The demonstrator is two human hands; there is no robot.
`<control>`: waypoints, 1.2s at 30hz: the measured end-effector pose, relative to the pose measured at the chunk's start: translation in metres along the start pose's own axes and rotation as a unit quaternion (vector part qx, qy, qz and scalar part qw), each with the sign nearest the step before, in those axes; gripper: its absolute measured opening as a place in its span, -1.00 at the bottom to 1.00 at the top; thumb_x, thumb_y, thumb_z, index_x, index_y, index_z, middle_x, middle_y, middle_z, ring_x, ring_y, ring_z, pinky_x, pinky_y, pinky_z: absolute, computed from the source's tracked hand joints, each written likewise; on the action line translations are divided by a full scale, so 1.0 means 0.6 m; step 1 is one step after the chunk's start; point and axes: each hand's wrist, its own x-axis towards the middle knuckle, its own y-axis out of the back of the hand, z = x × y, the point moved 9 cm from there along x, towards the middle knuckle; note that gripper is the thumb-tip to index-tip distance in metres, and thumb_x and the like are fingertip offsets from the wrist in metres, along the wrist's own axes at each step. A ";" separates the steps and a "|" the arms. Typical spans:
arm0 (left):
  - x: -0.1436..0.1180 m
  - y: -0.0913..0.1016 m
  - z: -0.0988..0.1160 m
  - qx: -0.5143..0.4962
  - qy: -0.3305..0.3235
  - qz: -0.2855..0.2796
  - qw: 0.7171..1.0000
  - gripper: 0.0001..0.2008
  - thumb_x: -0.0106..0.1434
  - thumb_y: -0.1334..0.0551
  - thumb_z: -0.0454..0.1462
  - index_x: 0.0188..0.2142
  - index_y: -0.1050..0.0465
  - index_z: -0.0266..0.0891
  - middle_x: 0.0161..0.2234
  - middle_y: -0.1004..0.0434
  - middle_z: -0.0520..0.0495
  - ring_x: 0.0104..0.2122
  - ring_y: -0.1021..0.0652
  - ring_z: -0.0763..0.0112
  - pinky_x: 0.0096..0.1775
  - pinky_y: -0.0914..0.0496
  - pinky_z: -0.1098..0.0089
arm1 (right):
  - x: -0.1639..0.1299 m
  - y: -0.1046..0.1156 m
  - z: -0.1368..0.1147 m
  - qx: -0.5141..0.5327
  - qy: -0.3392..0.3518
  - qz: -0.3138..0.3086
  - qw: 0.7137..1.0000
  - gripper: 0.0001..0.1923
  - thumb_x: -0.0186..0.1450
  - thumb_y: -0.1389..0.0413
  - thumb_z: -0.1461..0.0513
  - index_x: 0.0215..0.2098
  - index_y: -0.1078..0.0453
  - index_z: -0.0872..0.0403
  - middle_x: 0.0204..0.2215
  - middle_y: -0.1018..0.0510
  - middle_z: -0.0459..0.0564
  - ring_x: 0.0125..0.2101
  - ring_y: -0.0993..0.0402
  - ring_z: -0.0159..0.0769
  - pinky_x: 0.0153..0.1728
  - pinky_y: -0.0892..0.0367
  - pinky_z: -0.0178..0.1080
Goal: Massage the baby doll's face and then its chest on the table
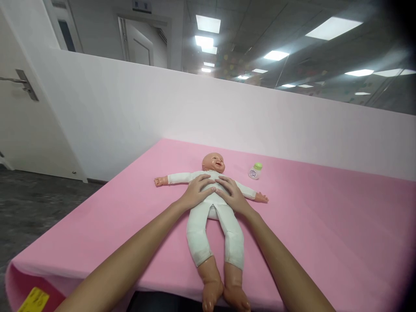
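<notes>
Pink mat (325, 225) bears doll (212, 203), chest under both hands' fingers (203, 184)

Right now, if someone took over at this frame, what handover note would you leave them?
Left hand: flat, palm down on the doll's chest, gripping nothing.
Right hand: flat on the chest too, fingertips meeting the left's.
Doll: on its back on the pink mat, arms spread, in a white suit, feet over the near edge.
Small bottle with green cap: upright on the mat beside the doll's head, untouched.
Done: both hands placed on the torso.
Left: bottle not picked up; doll not lifted.
</notes>
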 end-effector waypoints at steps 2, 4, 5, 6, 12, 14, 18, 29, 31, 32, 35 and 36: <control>0.000 0.000 0.001 0.003 -0.001 0.000 1.000 -0.60 0.40 -0.24 0.05 0.11 -0.55 -0.01 0.27 -0.36 -0.10 0.32 -0.34 0.07 0.39 -0.16 0.02 | 0.000 0.000 0.000 0.000 0.003 0.001 1.000 -0.52 0.41 -0.16 -0.10 0.23 -0.45 -0.19 0.30 -0.35 0.03 0.35 -0.21 -0.03 0.40 -0.11 0.13; 0.000 0.000 0.002 0.007 -0.002 -0.001 1.000 -0.58 0.38 -0.25 0.07 0.11 -0.55 -0.01 0.28 -0.36 -0.10 0.32 -0.34 0.06 0.39 -0.16 0.02 | 0.001 0.000 0.001 0.000 0.003 0.001 1.000 -0.51 0.41 -0.15 -0.11 0.23 -0.44 -0.19 0.30 -0.35 0.02 0.35 -0.21 -0.04 0.40 -0.11 0.13; 0.000 0.000 0.002 0.009 -0.003 -0.001 1.000 -0.57 0.38 -0.25 0.08 0.11 -0.55 -0.01 0.28 -0.35 -0.10 0.32 -0.34 0.06 0.39 -0.16 0.02 | 0.001 -0.001 0.002 0.000 0.002 0.000 1.000 -0.51 0.41 -0.15 -0.10 0.24 -0.44 -0.19 0.30 -0.35 0.02 0.35 -0.21 -0.04 0.40 -0.11 0.12; 0.000 0.000 0.003 0.011 -0.004 -0.002 1.000 -0.58 0.38 -0.25 0.08 0.12 -0.55 -0.01 0.28 -0.35 -0.10 0.32 -0.33 0.06 0.39 -0.15 0.02 | 0.001 -0.001 0.003 0.001 0.001 -0.001 1.000 -0.51 0.41 -0.15 -0.10 0.24 -0.44 -0.19 0.31 -0.34 0.02 0.35 -0.21 -0.04 0.40 -0.11 0.12; -0.002 0.000 0.006 0.008 -0.002 -0.007 1.000 -0.61 0.42 -0.20 0.04 0.11 -0.54 -0.01 0.28 -0.35 -0.10 0.33 -0.32 0.08 0.40 -0.14 0.01 | 0.000 0.000 0.004 0.000 -0.001 -0.001 1.000 -0.51 0.41 -0.15 -0.10 0.24 -0.44 -0.19 0.31 -0.34 0.02 0.35 -0.21 -0.03 0.39 -0.12 0.14; -0.002 0.001 0.005 0.008 0.000 -0.005 1.000 -0.61 0.41 -0.22 0.04 0.12 -0.54 -0.01 0.28 -0.35 -0.10 0.33 -0.32 0.07 0.39 -0.15 0.01 | 0.001 -0.001 0.005 -0.002 0.000 -0.001 1.000 -0.51 0.41 -0.15 -0.11 0.24 -0.44 -0.19 0.31 -0.34 0.02 0.35 -0.21 -0.03 0.39 -0.12 0.13; -0.002 0.001 0.006 0.017 -0.007 -0.001 1.000 -0.61 0.41 -0.23 0.02 0.13 -0.54 -0.01 0.28 -0.35 -0.11 0.32 -0.33 0.06 0.39 -0.16 0.00 | 0.001 -0.001 0.005 -0.004 0.005 0.000 1.000 -0.51 0.41 -0.15 -0.11 0.24 -0.44 -0.19 0.31 -0.34 0.02 0.35 -0.21 -0.04 0.40 -0.12 0.12; -0.001 0.002 0.008 0.023 -0.022 0.004 0.999 -0.62 0.41 -0.24 0.00 0.13 -0.54 -0.02 0.26 -0.37 -0.12 0.31 -0.35 0.07 0.38 -0.19 0.01 | 0.001 -0.001 0.006 -0.001 0.005 0.001 1.000 -0.53 0.43 -0.14 -0.09 0.23 -0.44 -0.19 0.31 -0.34 0.02 0.35 -0.21 -0.06 0.40 -0.11 0.11; -0.001 0.002 0.008 0.023 -0.021 0.004 1.000 -0.62 0.41 -0.23 0.01 0.13 -0.54 -0.02 0.27 -0.36 -0.12 0.31 -0.35 0.06 0.38 -0.19 0.01 | 0.002 -0.001 0.007 -0.001 0.007 0.001 1.000 -0.53 0.43 -0.13 -0.10 0.23 -0.44 -0.19 0.30 -0.34 0.02 0.35 -0.20 -0.05 0.40 -0.11 0.12; -0.001 0.002 0.008 0.023 -0.021 0.004 1.000 -0.61 0.41 -0.23 0.02 0.12 -0.54 -0.02 0.27 -0.36 -0.12 0.31 -0.35 0.06 0.38 -0.19 0.01 | 0.002 -0.001 0.007 -0.001 0.008 0.002 1.000 -0.53 0.43 -0.13 -0.10 0.23 -0.44 -0.20 0.30 -0.34 0.02 0.35 -0.20 -0.05 0.40 -0.11 0.12; -0.001 0.001 0.008 0.023 -0.019 0.003 1.000 -0.62 0.41 -0.24 0.02 0.12 -0.54 -0.03 0.27 -0.36 -0.12 0.31 -0.35 0.07 0.38 -0.19 0.02 | 0.002 -0.001 0.005 0.000 0.010 0.002 1.000 -0.54 0.43 -0.13 -0.09 0.24 -0.44 -0.19 0.30 -0.34 0.03 0.35 -0.21 -0.06 0.40 -0.11 0.11; -0.001 0.001 0.008 0.024 -0.019 0.003 1.000 -0.62 0.41 -0.24 0.01 0.12 -0.54 -0.03 0.27 -0.36 -0.12 0.31 -0.35 0.08 0.38 -0.19 0.02 | 0.001 -0.001 0.005 0.001 0.009 0.002 1.000 -0.54 0.44 -0.13 -0.09 0.24 -0.44 -0.19 0.30 -0.34 0.03 0.35 -0.21 -0.06 0.40 -0.11 0.10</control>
